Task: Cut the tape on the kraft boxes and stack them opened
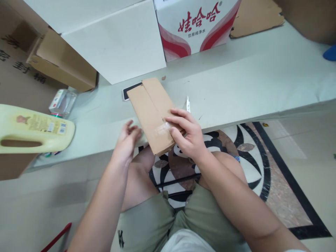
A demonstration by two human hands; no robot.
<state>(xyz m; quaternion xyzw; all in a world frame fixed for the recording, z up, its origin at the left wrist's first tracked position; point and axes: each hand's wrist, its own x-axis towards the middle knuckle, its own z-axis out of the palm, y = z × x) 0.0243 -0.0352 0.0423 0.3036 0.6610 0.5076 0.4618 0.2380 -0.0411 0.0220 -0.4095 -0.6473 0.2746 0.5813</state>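
Observation:
A small brown cardboard box [151,108] lies slanted over the table's front edge, its near end sticking out above my lap. A strip of clear tape [163,128] shines on its upper face, across the near end of the seam. My right hand [187,132] is closed on the near right side of the box, fingers on top. Just left of the box, my left hand [128,139] is in the air, blurred, with loosely curled fingers apart and nothing visible in them. Partly under the box's far end is a dark-screened phone [128,91]. A white utility knife [188,104] lies right of the box.
White cartons [115,43] and a red-and-white water carton [195,29] line the back. At left are a pale yellow jug [56,131], a clear plastic bottle [65,101] and a brown carton [65,64]. Flat cardboard [256,19] lies back right on the cloth-covered table [249,80].

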